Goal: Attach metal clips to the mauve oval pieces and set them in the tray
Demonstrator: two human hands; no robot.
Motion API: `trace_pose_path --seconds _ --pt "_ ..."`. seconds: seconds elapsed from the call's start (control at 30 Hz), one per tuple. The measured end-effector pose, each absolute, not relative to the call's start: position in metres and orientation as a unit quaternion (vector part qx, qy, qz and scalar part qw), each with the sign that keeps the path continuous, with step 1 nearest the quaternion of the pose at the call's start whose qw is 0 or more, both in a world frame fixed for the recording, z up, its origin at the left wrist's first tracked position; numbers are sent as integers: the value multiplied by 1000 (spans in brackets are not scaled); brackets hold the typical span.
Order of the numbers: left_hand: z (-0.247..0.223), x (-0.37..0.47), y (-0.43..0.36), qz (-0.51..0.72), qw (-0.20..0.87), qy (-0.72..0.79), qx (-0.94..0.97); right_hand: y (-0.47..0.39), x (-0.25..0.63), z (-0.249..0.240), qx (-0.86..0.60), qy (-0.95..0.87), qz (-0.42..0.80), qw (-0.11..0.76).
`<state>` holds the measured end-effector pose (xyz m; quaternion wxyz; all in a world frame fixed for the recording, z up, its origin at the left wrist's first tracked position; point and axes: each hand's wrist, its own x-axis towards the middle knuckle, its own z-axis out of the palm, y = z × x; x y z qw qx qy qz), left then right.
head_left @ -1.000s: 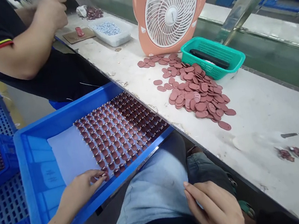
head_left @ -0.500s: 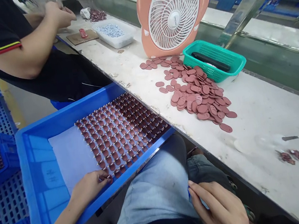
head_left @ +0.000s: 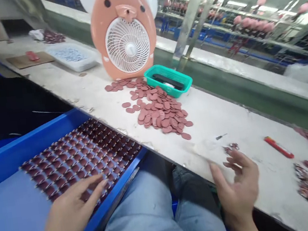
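Fingers [head_left: 242, 159] of the right hand [head_left: 239, 191], loosely spread, lie just short of the scraps [head_left: 234, 145] on the worktop [head_left: 213, 118], while the left hand [head_left: 68, 209], fingers parted, hangs over the tray [head_left: 26, 145].

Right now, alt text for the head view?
Bare left hand over a blue plastic tray of rowed dark red pieces; bare right hand over a white tabletop with flat reddish ovals and a peach animal-faced fan.

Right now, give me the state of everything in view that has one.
Fan, upright; spinning unclear.
Green basket, uncovered, holding a black item.
Blue tray, uncovered, partly filled.
White tub, uncovered, holding small pieces.
Reddish ovals, loosely heaped.
Left hand, open.
Right hand, open, fingers bent.
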<state>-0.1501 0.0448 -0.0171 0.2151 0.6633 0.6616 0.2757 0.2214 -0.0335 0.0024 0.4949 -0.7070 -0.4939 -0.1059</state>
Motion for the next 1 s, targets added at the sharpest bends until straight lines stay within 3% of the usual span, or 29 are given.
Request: trace_pose_path --seconds 0.2,0.4,0.63,0.8,1.0 --pt "14 -18 102 347 68 361 863 1 224 10 -757 -491 -10 431" --pt "27 58 121 272 82 218 934 9 227 18 -717 -489 96 488" --pt "8 35 94 273 118 123 947 -42 213 11 -636 -423 192 616" --pt "-5 12 50 401 115 146 897 -62 180 2 -617 -344 333 625" --pt "4 1 21 460 174 147 858 -61 150 14 -551 -229 474 647"
